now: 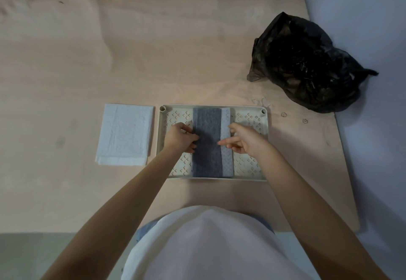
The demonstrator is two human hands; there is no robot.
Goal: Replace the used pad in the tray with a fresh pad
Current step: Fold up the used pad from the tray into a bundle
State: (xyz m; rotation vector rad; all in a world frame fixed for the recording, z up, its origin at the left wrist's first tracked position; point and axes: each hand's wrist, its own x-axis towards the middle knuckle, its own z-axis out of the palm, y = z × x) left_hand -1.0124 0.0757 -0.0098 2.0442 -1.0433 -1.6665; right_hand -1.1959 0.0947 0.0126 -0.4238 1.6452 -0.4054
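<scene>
A cream perforated tray [250,121] lies on the peach surface in front of me. In its middle lies the used pad [207,161], folded into a narrow dark grey band with a pale strip along its right side. My left hand [181,137] has its fingers curled round the pad's left edge. My right hand [243,140] rests on the right side, with its index finger stretched across the pale strip onto the grey part and its thumb at the strip's edge. The fresh pad [125,133], white and folded flat, lies just left of the tray.
A crumpled black plastic bag [307,64] sits at the back right, near the surface's right edge and a pale wall. The peach surface [109,38] stretches far back and left. My white clothing fills the lower middle.
</scene>
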